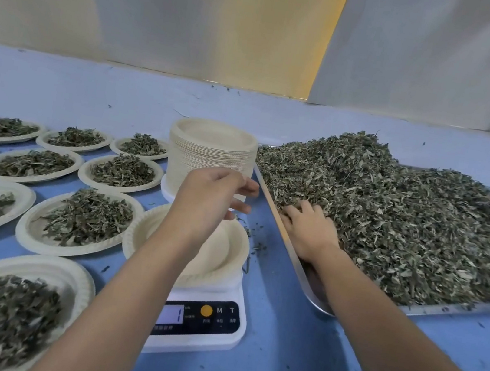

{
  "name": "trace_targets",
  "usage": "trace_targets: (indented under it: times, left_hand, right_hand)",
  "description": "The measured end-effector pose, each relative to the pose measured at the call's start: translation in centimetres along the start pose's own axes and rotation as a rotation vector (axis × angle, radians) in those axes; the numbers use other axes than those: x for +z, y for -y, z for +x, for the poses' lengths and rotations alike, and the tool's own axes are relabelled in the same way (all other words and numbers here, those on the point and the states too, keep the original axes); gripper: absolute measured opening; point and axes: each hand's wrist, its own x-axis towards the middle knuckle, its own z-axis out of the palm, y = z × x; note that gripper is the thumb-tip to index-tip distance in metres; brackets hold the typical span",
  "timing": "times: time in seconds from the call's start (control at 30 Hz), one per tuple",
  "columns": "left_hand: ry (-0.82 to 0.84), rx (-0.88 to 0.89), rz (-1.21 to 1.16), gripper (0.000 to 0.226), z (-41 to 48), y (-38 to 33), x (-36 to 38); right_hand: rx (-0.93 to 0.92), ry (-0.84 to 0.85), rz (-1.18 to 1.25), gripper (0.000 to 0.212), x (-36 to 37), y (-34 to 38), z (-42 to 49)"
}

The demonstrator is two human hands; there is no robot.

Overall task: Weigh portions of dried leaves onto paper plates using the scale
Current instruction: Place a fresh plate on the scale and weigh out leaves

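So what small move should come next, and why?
Probably the right hand should close on a handful from the dried leaves and carry it to the empty plate on the scale: its fingers are dug into the pile, the plate holds nothing, and the left hand hovers open above it.

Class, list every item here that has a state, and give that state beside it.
Plate on scale: empty.
Scale: display lit.
Plate stack: unused.
Tray: heaped with dried leaves.
Plates at left: filled.
Left hand: above plate, holding nothing.
Right hand: palm down in leaves.

blue table (289,366), white scale (213,344), grey-green leaves (407,216)
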Motion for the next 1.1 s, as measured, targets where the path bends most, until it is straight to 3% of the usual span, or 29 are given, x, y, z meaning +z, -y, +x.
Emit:
trace_targets:
  times: [0.1, 0.27, 0.43, 0.57, 0.67, 0.9, 1.03, 1.1]
  left_hand:
    - [0.002, -0.037, -0.056, 0.024, 0.1, -0.2, -0.3]
    - [-0.015, -0.046, -0.041, 0.026, 0.2, 0.0, -0.6]
    - [-0.014, -0.049, -0.036, 0.025, 0.4, 0.2, -0.7]
    - [-0.022, -0.056, -0.025, 0.026, 0.4, 0.3, -0.7]
    - [-0.023, -0.054, -0.021, 0.026, 0.4, 0.4, -0.6]
    - [-0.026, -0.045, -0.008, 0.026, 0.6, 0.6, -0.7]
    - [-0.037, -0.043, -0.006, 0.025, 0.7, 0.6, -0.8]
    - [-0.04, -0.049, -0.008, 0.025, 0.7, 0.7, -0.9]
  right_hand:
    - [-0.008, -0.188, -0.039, 0.036, -0.3, 0.4, -0.1]
    - [-0.023, 0.107, -0.008, 0.04, -0.2, -0.1, -0.2]
    - [0.002, -0.123, -0.002, 0.033, -0.5, 0.4, -0.1]
    - [0.01, 0.14, -0.066, 0.04, -0.4, 0.1, -0.3]
    - [-0.006, 0.135, -0.05, 0.029, -0.3, 0.3, -0.2]
    - [0.086, -0.04, 0.154, 0.027, -0.7, 0.3, 0.1]
    - [0.215, -0.164, 0.569, 0.036, -1.3, 0.2, 0.2]
    - [0.231, -0.206, 0.654, 0.038, -1.8, 0.0, 0.4]
